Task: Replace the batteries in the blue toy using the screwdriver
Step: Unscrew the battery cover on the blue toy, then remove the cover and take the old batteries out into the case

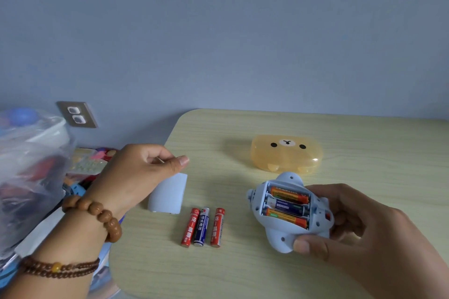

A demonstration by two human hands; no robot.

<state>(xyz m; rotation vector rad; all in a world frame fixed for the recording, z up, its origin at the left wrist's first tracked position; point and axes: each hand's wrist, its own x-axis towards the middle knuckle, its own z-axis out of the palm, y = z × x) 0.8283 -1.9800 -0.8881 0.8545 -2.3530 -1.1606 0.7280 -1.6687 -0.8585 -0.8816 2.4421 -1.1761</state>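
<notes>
**Holding blue toy (279, 233) belly-up, battery bay (265, 199) open.**

Gripped at 4 o'clock on pale wood-grain table (243, 274): smooth, rounded plastic toy, right hand (359, 230) curled round its right side, thumb on lower lobe. Inside rectangular bay, 3 cylindrical batteries (289, 204): 2 orange, 1 dark blue. At 9 o'clock from toy, 3 loose batteries (202, 227) lying parallel: 2 red, 1 blue. At 10 o'clock from these, 1 curved, matte pale-blue cover (167, 193), resting on table. Above cover, left hand (136, 172) with fingers curled toward thumb; cannot tell whether anything pinched. On left wrist, 2 brown bead bracelets (97, 212). At 12 o'clock from toy, 1 translucent yellow oval case (286, 154) with bear face.
</notes>
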